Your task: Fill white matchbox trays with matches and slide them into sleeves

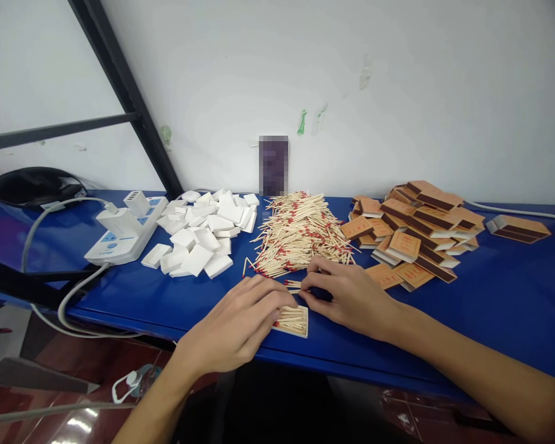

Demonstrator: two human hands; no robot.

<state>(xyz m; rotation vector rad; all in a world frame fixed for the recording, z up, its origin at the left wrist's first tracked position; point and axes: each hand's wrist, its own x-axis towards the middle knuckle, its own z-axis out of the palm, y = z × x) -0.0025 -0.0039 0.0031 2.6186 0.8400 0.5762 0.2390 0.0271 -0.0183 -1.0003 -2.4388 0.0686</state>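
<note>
A small white matchbox tray (pixel 307 323) filled with matches lies near the front edge of the blue table. My left hand (pixel 243 324) is closed over its left end, with the thumb along the near side and the fingers across the top. Just behind the tray, my right hand (pixel 351 299) is curled low over the table, pinching a few red-tipped matches (pixel 293 284) that point left. Beyond both hands rises a large heap of loose matches (pixel 300 231).
White empty trays (pixel 197 237) are piled at the left, and orange-brown matchbox sleeves (pixel 425 216) at the right. A power strip (pixel 120 237) with cables sits far left beside a black metal frame (pixel 129 98). A pixelated dark upright object (pixel 274 165) leans against the wall.
</note>
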